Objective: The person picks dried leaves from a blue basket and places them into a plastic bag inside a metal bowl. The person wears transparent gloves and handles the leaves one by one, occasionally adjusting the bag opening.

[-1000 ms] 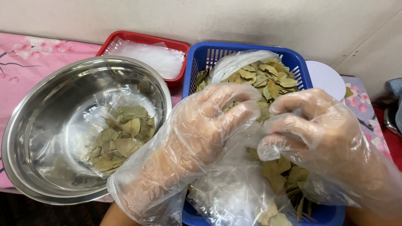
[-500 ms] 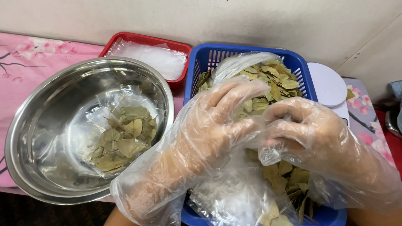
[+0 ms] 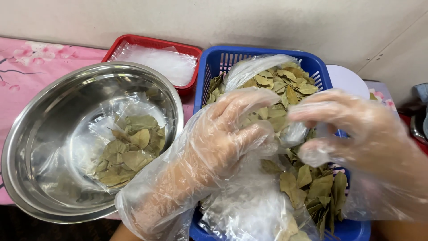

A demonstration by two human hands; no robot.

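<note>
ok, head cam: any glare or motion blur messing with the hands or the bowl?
Head view: right hand soft with motion blur; left hand sharper; clear gloves cloud both. Steel bowl shows reflections, no blown-out glare. Dried leaves in the blue basket are crisp. Lighting even, shadows faint.

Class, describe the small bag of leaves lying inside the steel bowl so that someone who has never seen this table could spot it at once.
Find the big round steel bowl on the pink cloth, left of the blue basket. On its bottom, right of centre, lies a small clear plastic bag of dried green-brown leaves. Unlike the loose heap of leaves in the basket, it is a flat packet alone in the bowl.
</note>
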